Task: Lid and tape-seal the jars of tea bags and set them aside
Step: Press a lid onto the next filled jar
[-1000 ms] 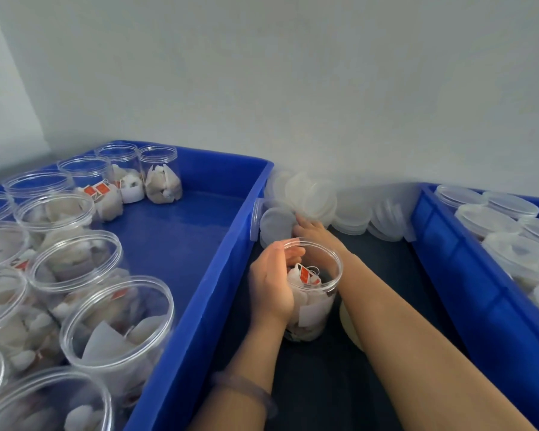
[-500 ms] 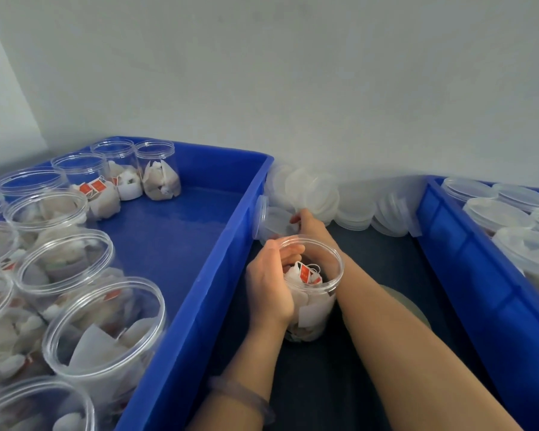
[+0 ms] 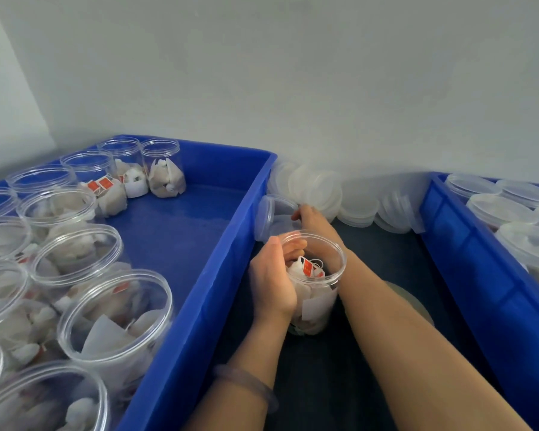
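An open clear jar [image 3: 316, 301] of tea bags with red tags stands on the dark surface between two blue bins. My left hand [image 3: 271, 284] grips its left side, fingers curled over the rim. Behind the jar, my right hand [image 3: 316, 223] reaches to a clear lid [image 3: 273, 213] that leans on edge against the left bin's wall, and its fingertips hold the lid's right edge. A pile of translucent lids [image 3: 318, 189] lies against the wall just beyond.
The left blue bin [image 3: 199, 303] holds several open jars of tea bags [image 3: 115, 318]. The right blue bin [image 3: 479, 275] holds lidded jars [image 3: 498, 209]. A beige round object [image 3: 413, 303] lies half hidden under my right forearm.
My right hand has moved slightly further back onto the leaning lid. The left hand and the jar have stayed put. The beige round object has come into sight.
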{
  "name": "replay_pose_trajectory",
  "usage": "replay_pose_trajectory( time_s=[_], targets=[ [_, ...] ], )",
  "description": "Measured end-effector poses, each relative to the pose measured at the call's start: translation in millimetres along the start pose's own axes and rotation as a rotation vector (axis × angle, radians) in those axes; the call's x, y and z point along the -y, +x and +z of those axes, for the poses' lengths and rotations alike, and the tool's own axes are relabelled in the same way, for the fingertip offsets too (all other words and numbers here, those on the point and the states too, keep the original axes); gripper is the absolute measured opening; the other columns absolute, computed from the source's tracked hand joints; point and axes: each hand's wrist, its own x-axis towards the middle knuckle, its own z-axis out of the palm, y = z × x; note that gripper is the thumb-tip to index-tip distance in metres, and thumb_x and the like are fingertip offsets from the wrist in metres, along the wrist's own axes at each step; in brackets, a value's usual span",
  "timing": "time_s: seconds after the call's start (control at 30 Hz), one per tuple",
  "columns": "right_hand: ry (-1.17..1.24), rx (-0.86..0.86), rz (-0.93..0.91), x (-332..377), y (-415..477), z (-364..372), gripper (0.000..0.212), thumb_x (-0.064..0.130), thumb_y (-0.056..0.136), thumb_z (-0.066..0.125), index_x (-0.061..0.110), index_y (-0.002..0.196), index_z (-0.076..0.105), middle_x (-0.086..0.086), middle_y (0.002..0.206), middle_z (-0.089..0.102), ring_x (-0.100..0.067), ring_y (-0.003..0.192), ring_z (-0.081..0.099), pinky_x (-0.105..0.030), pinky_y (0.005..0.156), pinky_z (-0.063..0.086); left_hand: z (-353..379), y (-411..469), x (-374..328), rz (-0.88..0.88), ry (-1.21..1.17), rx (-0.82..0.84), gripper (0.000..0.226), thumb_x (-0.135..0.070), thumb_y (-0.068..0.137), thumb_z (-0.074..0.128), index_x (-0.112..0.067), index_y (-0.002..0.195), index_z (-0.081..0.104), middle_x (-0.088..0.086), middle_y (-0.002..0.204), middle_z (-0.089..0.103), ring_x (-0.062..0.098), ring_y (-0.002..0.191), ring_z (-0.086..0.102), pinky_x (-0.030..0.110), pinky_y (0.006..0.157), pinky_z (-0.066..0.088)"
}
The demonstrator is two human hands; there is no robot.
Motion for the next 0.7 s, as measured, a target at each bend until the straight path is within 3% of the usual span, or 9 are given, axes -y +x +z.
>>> replay_pose_trajectory(
  time_s=[0.13,0.23,0.33,0.4,0.47,0.53,0.6,0.7],
  targets=[
    [0.085,0.012,0.043,-2,-1,-1,0.043,0.023,0.086,0.069,0.015,0.123,0.048,-0.008,0.122,0.059,-0.022,0.102,0.059,-0.038,0.089,0.05,-1,2,2,0.007,-0.005,0.007,0.046,-0.04,0.078,0.038,-0.014,0.086,0.075,0.002,0.088,0.075,0.015,0.088,0.07,0.03,0.079,0.053],
    [0.145,-0.017,0.065,-1,-10,-15,0.053,0.055,0.077,0.07,0.022,0.115,0.054,-0.003,0.11,0.064,-0.02,0.095,0.062,-0.041,0.086,0.053,-1,2,2,0.014,-0.015,0.008,0.045,-0.041,0.078,0.038,-0.016,0.084,0.075,0.002,0.088,0.075,0.016,0.088,0.07,0.031,0.081,0.053],
    [-0.027,-0.024,0.121,2,-20,-45,0.059,0.071,0.073,0.062,0.023,0.106,0.057,-0.002,0.11,0.065,-0.018,0.092,0.059,-0.037,0.082,0.052,-2,2,3,0.012,0.0,-0.004,0.049,-0.046,0.081,0.034,-0.02,0.081,0.076,-0.001,0.087,0.076,0.012,0.086,0.071,0.029,0.078,0.052],
    [-0.115,-0.008,0.172,1,-32,-73,0.064,0.073,0.071,0.061,0.025,0.114,0.061,-0.002,0.124,0.062,-0.021,0.103,0.056,-0.035,0.089,0.046,-1,1,2,0.004,0.006,-0.01,0.053,-0.049,0.086,0.03,-0.023,0.078,0.076,-0.002,0.086,0.076,0.012,0.086,0.071,0.031,0.08,0.052],
    [0.062,-0.023,0.158,5,-56,-100,0.073,0.074,0.068,0.061,0.03,0.127,0.059,0.007,0.133,0.057,-0.019,0.12,0.053,-0.033,0.101,0.039,-1,1,1,0.0,0.015,-0.025,0.055,-0.043,0.094,0.027,-0.023,0.078,0.076,-0.001,0.085,0.075,0.012,0.084,0.071,0.029,0.077,0.052],
    [0.396,-0.035,0.023,17,-93,-112,0.065,0.074,0.066,0.063,0.041,0.122,0.06,0.025,0.116,0.062,-0.003,0.111,0.058,-0.029,0.102,0.044,-1,0,-4,0.004,0.004,-0.026,0.051,-0.029,0.1,0.03,-0.021,0.078,0.075,0.0,0.081,0.075,0.012,0.08,0.071,0.024,0.071,0.052],
    [0.491,0.005,-0.113,27,-125,-104,0.046,0.063,0.07,0.066,0.046,0.112,0.06,0.033,0.098,0.063,0.011,0.1,0.058,-0.016,0.092,0.046,0,-6,-7,0.014,0.007,-0.015,0.043,-0.025,0.097,0.035,-0.019,0.078,0.073,-0.001,0.077,0.074,0.008,0.075,0.069,0.017,0.064,0.05],
    [0.399,-0.044,-0.178,32,-153,-77,0.047,0.054,0.062,0.07,0.048,0.106,0.058,0.01,0.105,0.055,0.008,0.099,0.049,-0.008,0.084,0.038,2,-21,-7,0.057,0.061,-0.011,0.04,-0.017,0.098,0.039,-0.018,0.069,0.068,-0.007,0.061,0.068,-0.001,0.059,0.061,0.012,0.054,0.045]
  ],
)
